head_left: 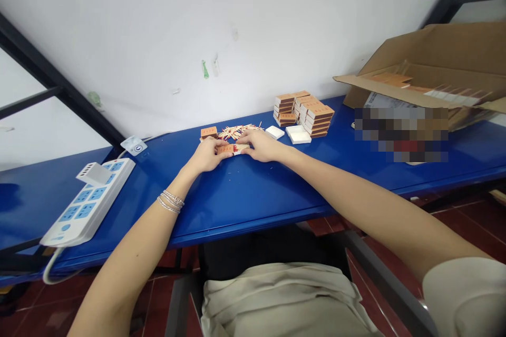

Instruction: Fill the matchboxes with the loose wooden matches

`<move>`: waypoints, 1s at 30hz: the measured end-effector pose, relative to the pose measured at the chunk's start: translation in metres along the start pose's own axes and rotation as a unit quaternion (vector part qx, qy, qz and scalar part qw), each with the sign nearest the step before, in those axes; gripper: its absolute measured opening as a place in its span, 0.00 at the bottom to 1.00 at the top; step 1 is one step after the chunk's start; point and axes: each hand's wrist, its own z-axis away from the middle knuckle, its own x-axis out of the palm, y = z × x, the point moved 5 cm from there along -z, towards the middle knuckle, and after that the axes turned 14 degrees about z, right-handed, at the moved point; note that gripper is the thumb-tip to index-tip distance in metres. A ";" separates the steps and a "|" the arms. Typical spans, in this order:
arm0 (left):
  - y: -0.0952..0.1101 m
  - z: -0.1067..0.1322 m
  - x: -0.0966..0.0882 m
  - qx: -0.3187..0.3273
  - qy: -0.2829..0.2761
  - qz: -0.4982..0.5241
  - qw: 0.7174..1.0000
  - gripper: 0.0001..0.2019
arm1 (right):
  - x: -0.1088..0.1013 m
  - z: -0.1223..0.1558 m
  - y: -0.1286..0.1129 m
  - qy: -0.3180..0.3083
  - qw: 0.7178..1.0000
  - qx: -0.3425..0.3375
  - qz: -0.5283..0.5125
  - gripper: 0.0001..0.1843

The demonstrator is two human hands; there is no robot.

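Observation:
My left hand [209, 155] is closed around the orange-brown sleeve of a matchbox [225, 149], low over the blue table. From the right end of that sleeve sticks out the white inner tray [238, 149], with red-tipped matches in it. Thumb and fingers of my right hand [261, 146] grip the tray's outer end. Just behind both hands lies a loose heap of matches [236, 131]. Another matchbox [208, 131] rests beyond my left fingers. To the right of my right hand are white empty trays [298, 135].
Stacked matchboxes [304, 110] stand near the wall. An open cardboard box [419, 63] with more matchboxes is at the right, beside a blurred-out patch. A power strip [93, 200] lies at the left on the blue table [253, 195].

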 end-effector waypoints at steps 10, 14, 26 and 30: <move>0.003 -0.001 0.002 0.012 0.007 -0.019 1.000 0.20 | 0.008 0.000 -0.012 -0.021 0.995 0.012 0.095 0.14; 0.006 0.001 0.004 -0.006 0.010 -0.020 1.000 0.20 | 0.010 0.004 -0.021 -0.056 0.985 0.031 0.161 0.18; 0.014 0.002 0.011 0.074 -0.006 -0.111 0.991 0.19 | 0.019 0.002 -0.028 -0.089 0.966 -0.008 0.243 0.20; 0.016 0.004 0.012 0.073 0.015 -0.096 0.993 0.18 | 0.018 0.003 -0.027 -0.089 0.965 -0.007 0.245 0.21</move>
